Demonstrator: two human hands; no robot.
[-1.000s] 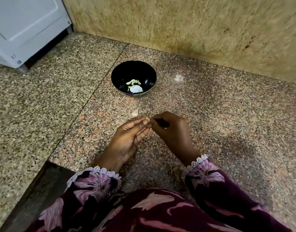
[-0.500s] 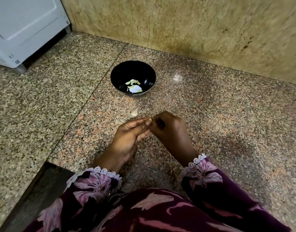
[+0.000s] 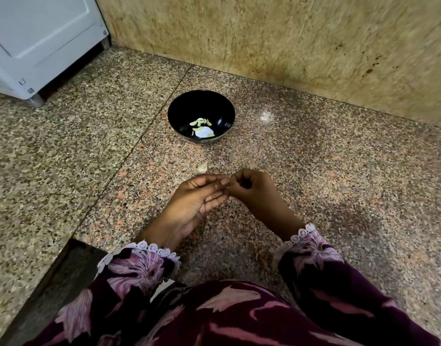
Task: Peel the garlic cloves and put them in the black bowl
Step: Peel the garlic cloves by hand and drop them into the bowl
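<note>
Since half a second ago the two hands have barely shifted: they stay low over the speckled granite floor (image 3: 314, 171), fingertips meeting, while the sliver of pale clove seen earlier between them is now hidden. I judge the peeling to be ongoing, the skin not yet off.

In the head view, the left hand (image 3: 194, 198) lies palm-up with fingers nearly straight, its fingertips pressed together against the right hand's. The right hand (image 3: 252, 188) is curled tight, thumb and forefinger pinching something at the meeting point; whatever they hold is too covered to make out, presumably a garlic clove.

The round glossy black bowl (image 3: 182, 106) stands beyond the hands, well apart, with a few pale peeled cloves (image 3: 202, 126) in its bottom. A loose papery garlic piece (image 3: 202, 167) lies on the floor just beyond the left fingertips.
</note>
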